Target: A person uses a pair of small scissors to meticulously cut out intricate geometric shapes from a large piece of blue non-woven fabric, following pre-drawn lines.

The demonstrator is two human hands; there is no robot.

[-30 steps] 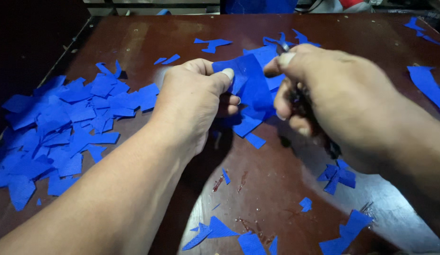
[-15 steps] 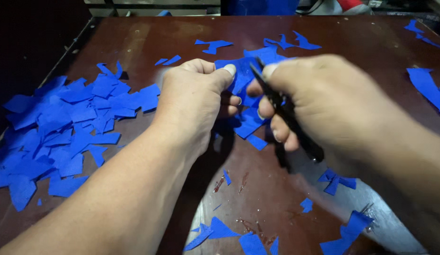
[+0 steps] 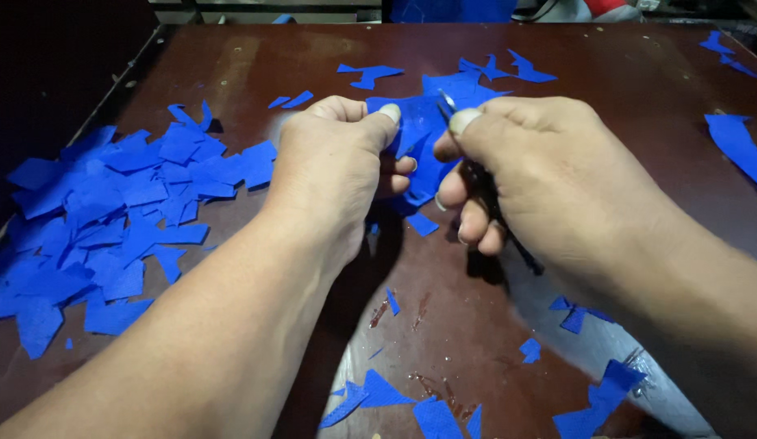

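Note:
My left hand (image 3: 338,167) pinches a blue sheet piece (image 3: 423,130) between thumb and fingers, held above the dark brown table (image 3: 256,65). My right hand (image 3: 541,179) grips a black-handled cutting tool (image 3: 484,191); its metal tip (image 3: 448,102) touches the blue piece near my left thumb. The tool's lower handle is mostly hidden by my fingers. A big pile of cut blue pieces (image 3: 102,219) lies to the left of my left forearm.
Loose blue scraps (image 3: 370,75) lie at the far side, more blue scraps (image 3: 740,142) at the right edge, and small offcuts (image 3: 411,406) near the front. A shiny plastic sheet (image 3: 606,341) lies under my right forearm. The table's left edge borders dark floor.
My right hand has shifted left and closer to my left hand, bringing the tool's tip onto the blue piece. The left hand has kept its hold.

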